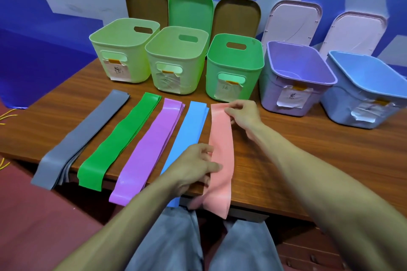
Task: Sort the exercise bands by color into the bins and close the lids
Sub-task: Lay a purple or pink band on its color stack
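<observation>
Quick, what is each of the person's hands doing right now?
Left hand: pinches the long pink rubber band near its close end.
Right hand: pinches the same band at its far end.

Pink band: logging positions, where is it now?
Head view: pink band lies rightmost in the row, beside the blue band, gripped by left hand and right hand.

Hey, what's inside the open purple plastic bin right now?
The purple plastic bin shows only bare inner walls and part of its floor, no band. Its near wall hides the floor's front.
</observation>
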The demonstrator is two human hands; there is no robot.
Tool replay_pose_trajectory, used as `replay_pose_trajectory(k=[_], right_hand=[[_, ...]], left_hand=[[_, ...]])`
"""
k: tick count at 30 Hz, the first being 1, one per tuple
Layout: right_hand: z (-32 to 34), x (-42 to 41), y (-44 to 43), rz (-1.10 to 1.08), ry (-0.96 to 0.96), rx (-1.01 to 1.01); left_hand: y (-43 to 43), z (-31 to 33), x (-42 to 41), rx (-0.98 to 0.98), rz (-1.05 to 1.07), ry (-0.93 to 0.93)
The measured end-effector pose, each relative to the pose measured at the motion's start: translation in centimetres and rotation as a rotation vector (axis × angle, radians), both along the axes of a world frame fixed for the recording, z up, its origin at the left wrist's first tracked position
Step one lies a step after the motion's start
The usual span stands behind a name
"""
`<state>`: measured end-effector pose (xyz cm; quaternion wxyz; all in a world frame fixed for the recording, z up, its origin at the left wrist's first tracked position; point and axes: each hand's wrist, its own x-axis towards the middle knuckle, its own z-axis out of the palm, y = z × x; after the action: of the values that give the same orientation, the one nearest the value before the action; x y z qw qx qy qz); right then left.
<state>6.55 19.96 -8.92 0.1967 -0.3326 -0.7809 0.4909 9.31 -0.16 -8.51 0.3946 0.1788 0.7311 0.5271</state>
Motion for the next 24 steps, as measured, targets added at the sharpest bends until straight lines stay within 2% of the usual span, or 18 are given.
replay_pose_trajectory(k=[2,4,7,13,15,20,24], right_hand=[[-0.3,-0.2,0.3,-0.018,0.005,0.006],[-0.7,-0.4,0.6,-0.038,-0.002,0.013],[-1.5,-0.7,0.8,-0.065,-0.053,0.082],[-2.2,-0.7,0.8,-0.029,-0.139,0.275],[-2.5,-0.8,0.7,-0.004,-0.146,0.355],[-3.2,-0.9,0.6,-0.003,-0.152,0.397],[-2.2,-0.5,0.3,-0.011,-0.174,0.332]], left_hand=[[0.2,-0.3,-0.4,0.044,0.041,-0.117],[0.5,-0.5,-0.4,0.022,0.042,-0.080],[0.8,-0.8,-0.2,-0.038,0.026,0.042],[0.9,-1.2,-0.4,-0.209,-0.056,0.456],[0.9,-1.3,-0.2,-0.252,-0.065,0.508],[0.2,-0.6,0.4,-0.243,-0.109,0.500],[-0.7,-0.5,0.6,-0.128,-0.135,0.294]])
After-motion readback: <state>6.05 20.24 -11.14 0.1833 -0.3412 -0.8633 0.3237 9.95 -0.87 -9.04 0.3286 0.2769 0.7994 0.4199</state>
